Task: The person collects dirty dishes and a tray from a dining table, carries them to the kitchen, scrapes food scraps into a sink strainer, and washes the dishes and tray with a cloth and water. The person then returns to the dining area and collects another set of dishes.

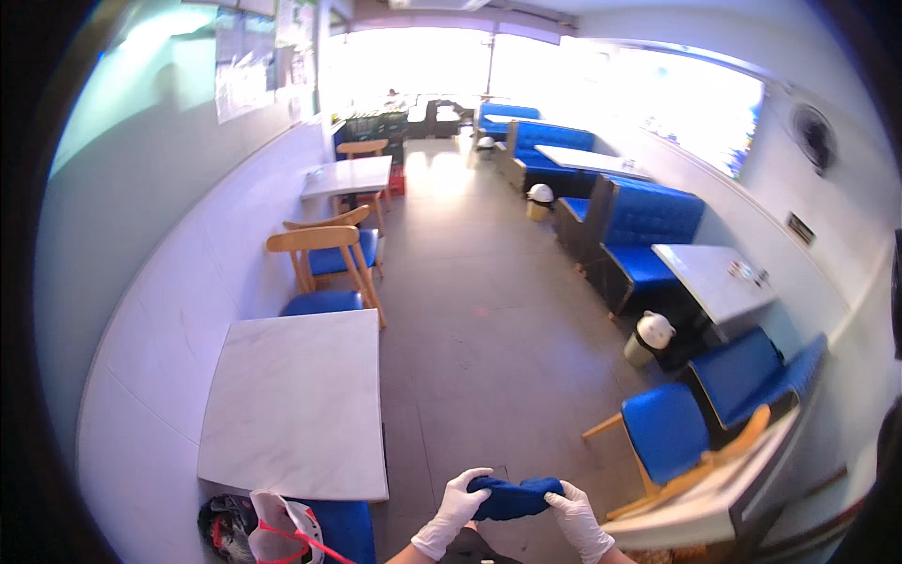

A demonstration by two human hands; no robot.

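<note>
A bunched dark-blue cloth (518, 498) is stretched between my two hands, low in the picture and over the tiled floor. My left hand (456, 511), in a white glove, grips its left end with the thumb in front. At the right end, my right hand (576, 520), gloved the same way, pinches the cloth between thumb and fingers. Folds hide the cloth's full shape. To the left of my hands stands a white marble-look table (299, 402).
A blue seat with bags (282, 525) is at lower left. A wooden chair with a blue seat (666, 430) stands close on my right. Blue booths (648, 211) and white-lidded bins (652, 331) line the right; wooden chairs (320, 247) line the left. A grey floor aisle (472, 303) runs between.
</note>
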